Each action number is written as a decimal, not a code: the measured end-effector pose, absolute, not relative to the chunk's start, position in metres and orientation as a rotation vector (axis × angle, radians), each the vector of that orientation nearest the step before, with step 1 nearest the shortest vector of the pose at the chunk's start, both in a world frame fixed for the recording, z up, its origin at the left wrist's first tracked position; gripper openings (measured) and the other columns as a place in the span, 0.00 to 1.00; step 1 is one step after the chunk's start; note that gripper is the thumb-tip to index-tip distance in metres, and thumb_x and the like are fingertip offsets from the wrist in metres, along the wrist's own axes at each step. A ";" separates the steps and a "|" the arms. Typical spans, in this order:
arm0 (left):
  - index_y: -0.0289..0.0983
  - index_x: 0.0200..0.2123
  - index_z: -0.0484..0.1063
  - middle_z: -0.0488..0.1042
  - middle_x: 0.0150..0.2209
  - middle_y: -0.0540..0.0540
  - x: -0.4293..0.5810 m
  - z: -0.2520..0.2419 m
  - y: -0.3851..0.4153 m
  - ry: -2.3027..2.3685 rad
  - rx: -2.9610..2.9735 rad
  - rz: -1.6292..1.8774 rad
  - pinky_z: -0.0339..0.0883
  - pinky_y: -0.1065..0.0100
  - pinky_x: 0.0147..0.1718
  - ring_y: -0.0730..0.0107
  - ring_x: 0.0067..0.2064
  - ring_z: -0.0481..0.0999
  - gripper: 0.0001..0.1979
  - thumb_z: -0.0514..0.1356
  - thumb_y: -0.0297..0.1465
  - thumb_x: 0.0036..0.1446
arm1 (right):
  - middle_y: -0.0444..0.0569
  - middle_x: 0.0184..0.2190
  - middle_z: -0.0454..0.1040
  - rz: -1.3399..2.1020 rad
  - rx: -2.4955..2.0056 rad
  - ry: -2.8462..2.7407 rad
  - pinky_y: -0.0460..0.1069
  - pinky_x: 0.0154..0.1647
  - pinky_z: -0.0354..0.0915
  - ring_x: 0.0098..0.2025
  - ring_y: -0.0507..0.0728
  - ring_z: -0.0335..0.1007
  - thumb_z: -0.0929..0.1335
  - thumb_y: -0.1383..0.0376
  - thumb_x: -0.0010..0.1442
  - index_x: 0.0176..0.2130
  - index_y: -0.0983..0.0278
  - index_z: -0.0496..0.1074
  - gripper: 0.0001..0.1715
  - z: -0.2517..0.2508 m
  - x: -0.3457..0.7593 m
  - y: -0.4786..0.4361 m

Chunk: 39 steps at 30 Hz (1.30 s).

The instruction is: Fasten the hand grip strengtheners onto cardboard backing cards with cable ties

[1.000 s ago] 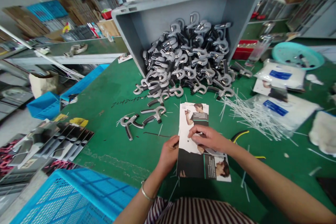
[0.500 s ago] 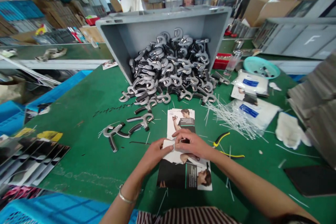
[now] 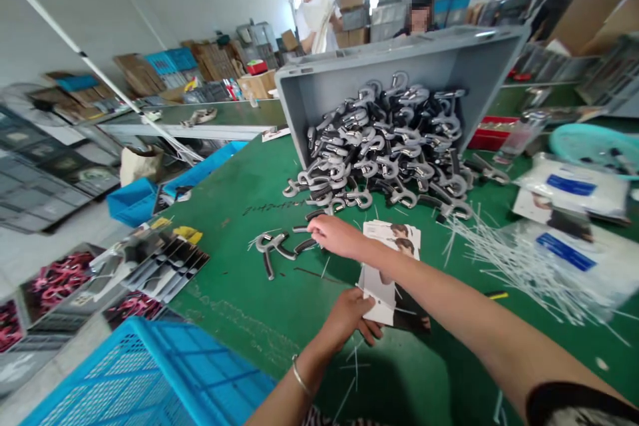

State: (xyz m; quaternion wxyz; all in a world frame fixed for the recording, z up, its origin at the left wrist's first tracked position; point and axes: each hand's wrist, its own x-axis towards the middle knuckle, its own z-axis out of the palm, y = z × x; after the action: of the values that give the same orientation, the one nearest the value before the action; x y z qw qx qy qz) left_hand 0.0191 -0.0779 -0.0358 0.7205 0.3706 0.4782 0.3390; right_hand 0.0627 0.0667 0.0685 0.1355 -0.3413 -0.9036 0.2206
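Note:
My left hand (image 3: 353, 316) holds the near end of a printed packaging card (image 3: 410, 316), thumb on its white flap and fingers underneath. Farther forward, my right hand (image 3: 337, 236) closes over the spring end of a grey-and-black hand grip (image 3: 303, 247); its handles stick out to the left, and the fingertips are partly hidden. Another hand grip (image 3: 272, 249) lies loose to the left. More printed cards (image 3: 392, 231) are stacked beyond my left hand, partly covered by my right forearm.
A grey crate (image 3: 294, 90) on its side spills many hand grips (image 3: 379, 153) onto the green table (image 3: 234, 266). White cable ties (image 3: 529, 266) and bagged packs (image 3: 574, 183) lie right. A blue basket (image 3: 164, 373) stands at the near left. Two people are behind the crate.
My right hand has left the card and reached forward-left to a hand grip. My left hand keeps hold of the card, which is now turned and tilted. The view has swung left.

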 end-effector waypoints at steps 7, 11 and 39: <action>0.33 0.36 0.64 0.76 0.25 0.42 0.025 -0.043 -0.075 1.099 0.791 0.709 0.70 0.66 0.15 0.58 0.22 0.79 0.25 0.61 0.50 0.49 | 0.52 0.48 0.73 0.508 -1.361 -2.654 0.57 0.46 0.71 0.46 0.58 0.73 0.68 0.60 0.66 0.50 0.67 0.70 0.16 0.032 -0.013 0.087; 0.35 0.37 0.65 0.76 0.28 0.43 0.013 -0.035 -0.076 1.170 0.903 0.602 0.70 0.67 0.16 0.60 0.24 0.79 0.24 0.61 0.50 0.50 | 0.57 0.45 0.75 0.532 -1.324 -2.592 0.53 0.43 0.71 0.44 0.60 0.74 0.69 0.67 0.62 0.43 0.69 0.72 0.09 0.048 0.030 0.099; 0.37 0.48 0.69 0.76 0.38 0.45 0.007 -0.017 -0.084 1.669 1.489 0.756 0.68 0.65 0.40 0.67 0.35 0.75 0.14 0.57 0.32 0.59 | 0.51 0.39 0.73 0.581 -1.568 -1.378 0.56 0.44 0.68 0.39 0.60 0.72 0.66 0.56 0.62 0.37 0.61 0.66 0.11 -0.029 0.215 -0.036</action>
State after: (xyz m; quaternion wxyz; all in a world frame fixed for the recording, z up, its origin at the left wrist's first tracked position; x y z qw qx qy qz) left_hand 0.0074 -0.0835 -0.0172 0.3806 0.5832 0.6536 0.2963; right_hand 0.2150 -0.0363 -0.0288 0.4684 -0.6394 -0.5618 0.2368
